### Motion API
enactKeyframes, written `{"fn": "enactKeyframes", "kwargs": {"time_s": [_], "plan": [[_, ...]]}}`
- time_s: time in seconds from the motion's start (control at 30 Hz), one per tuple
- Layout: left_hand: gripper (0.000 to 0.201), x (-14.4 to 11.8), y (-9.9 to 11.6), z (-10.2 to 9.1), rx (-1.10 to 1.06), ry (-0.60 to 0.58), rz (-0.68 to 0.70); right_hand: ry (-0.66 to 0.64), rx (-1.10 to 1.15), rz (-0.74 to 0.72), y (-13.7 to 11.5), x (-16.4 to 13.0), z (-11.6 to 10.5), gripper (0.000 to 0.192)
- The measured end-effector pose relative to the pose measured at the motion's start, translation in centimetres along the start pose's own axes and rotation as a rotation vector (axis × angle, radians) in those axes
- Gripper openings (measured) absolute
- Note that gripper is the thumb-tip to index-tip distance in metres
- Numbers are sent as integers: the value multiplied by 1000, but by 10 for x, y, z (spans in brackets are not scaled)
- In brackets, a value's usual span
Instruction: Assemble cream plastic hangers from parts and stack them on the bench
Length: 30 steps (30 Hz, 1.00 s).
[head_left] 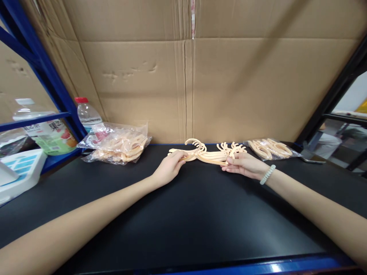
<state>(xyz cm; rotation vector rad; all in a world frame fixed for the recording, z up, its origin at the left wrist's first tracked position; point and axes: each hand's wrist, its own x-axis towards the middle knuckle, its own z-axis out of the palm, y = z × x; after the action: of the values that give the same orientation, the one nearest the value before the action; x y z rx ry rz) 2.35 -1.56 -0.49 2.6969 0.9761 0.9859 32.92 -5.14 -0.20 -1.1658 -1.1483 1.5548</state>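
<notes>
Several peach-coloured plastic clothes hangers lie in a bunch at the back middle of the black table, their hooks spread upward in two groups. My left hand is closed round the left end of a hanger, thumb toward the middle. The right end of the front hanger is pinched between the thumb and fingers of my right hand. A pale beaded bracelet circles the right wrist. Whether each hand grips one hanger or more than one, I cannot tell.
Clear bags of peach hangers lie at the left and right. A phone-like flat object rests beside the right bag. Bottles and a white tray stand left, near a blue frame. Cardboard walls the back.
</notes>
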Motion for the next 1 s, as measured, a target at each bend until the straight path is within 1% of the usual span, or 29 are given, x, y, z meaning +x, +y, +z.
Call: {"fn": "enactKeyframes", "kwargs": {"time_s": [0.1,0.37,0.53,0.6,0.7,0.87,1.0], "plan": [[11,0,0,0,-4,0,0,54,-15,-48,2,0,5,7],[12,0,-2,1,-12,5,-19,186,-70,-190,3,-3,19,17],[14,0,-1,1,-25,11,-31,259,-88,-250,5,-2,25,23],[16,0,0,1,-33,10,-29,267,-94,-264,5,-2,27,24],[20,1,2,0,-36,13,-36,246,-104,-282,4,-3,27,23],[25,2,4,1,-18,34,-78,224,-118,-346,2,-3,25,35],[22,2,5,0,21,67,-123,230,-111,-437,-3,-4,22,39]]}}
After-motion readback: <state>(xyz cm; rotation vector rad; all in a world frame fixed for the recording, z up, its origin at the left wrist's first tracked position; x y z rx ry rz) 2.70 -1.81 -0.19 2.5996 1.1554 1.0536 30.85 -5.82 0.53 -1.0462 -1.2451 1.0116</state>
